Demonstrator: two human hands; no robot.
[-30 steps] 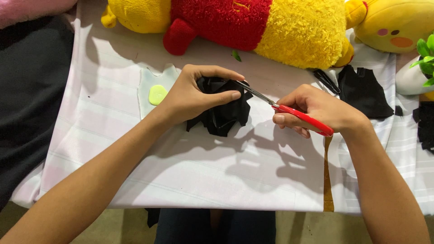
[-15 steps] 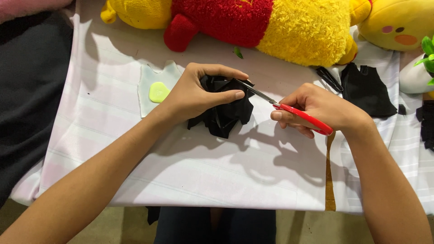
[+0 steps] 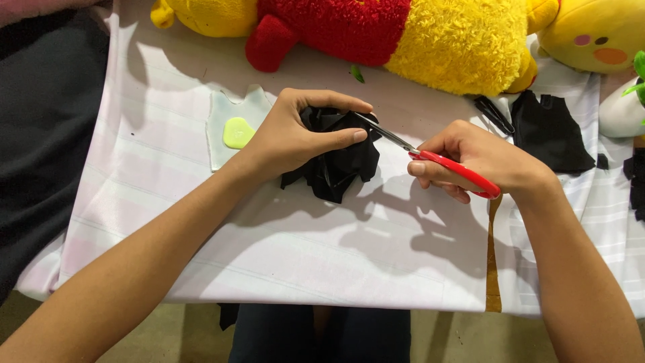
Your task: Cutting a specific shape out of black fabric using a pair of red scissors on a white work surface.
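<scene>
Striped cloth (image 3: 282, 255) is covering the table; my left hand (image 3: 295, 138) is clamping bunched black fabric (image 3: 339, 161) steady near the far edge, while my right hand (image 3: 480, 161), fingers closed on red-handled scissors (image 3: 440, 161), is snipping it.

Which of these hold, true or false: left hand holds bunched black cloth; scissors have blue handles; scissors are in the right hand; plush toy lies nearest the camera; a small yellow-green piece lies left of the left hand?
1. The left hand holds the bunched black cloth. True.
2. The scissors have blue handles. False: the handles are red.
3. The right hand holds the scissors. True.
4. The plush toy lies at the near edge. False: it lies along the far edge of the table.
5. A yellow-green piece lies left of the left hand. True.
</scene>
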